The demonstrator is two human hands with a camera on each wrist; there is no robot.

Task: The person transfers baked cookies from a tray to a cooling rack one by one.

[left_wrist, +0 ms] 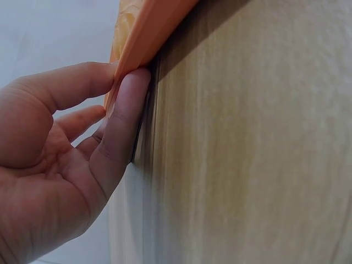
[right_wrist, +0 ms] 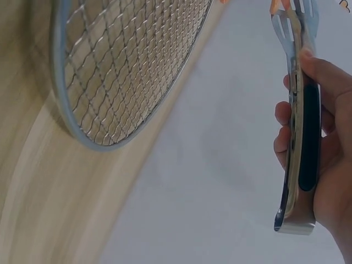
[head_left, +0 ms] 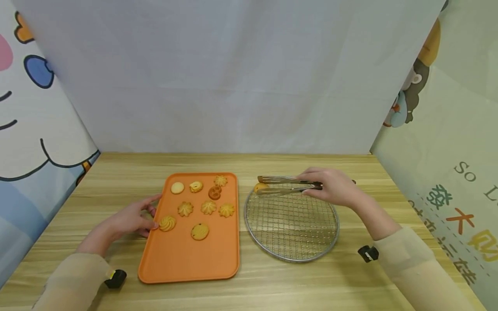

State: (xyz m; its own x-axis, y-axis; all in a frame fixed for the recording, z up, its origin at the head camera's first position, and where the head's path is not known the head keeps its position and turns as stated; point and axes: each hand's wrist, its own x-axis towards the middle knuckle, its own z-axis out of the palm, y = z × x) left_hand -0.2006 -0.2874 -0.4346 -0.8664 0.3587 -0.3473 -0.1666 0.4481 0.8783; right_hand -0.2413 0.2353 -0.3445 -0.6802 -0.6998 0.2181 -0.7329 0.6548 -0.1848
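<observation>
My left hand [head_left: 134, 217] pinches the left rim of an orange tray [head_left: 194, 263]; in the left wrist view the thumb lies over the rim and a finger under it. Several cookies lie on the tray, among them a swirled cookie [head_left: 167, 223] close to my thumb, a flower-shaped cookie [head_left: 185, 209] and a brown cookie [head_left: 215, 192]. In my right hand [head_left: 330, 185] is a pair of metal tongs [right_wrist: 294, 104], gripped by its dark handles. A round cookie [head_left: 260, 187] sits between the tong tips, above the far left edge of a round wire rack [head_left: 292, 224].
The wood-grain table [head_left: 280, 285] carries the tray at the left and the rack to its right, with a narrow gap between them. A pale cloth [head_left: 241, 86] hangs behind the table. Printed panels [head_left: 447, 172] stand at both sides.
</observation>
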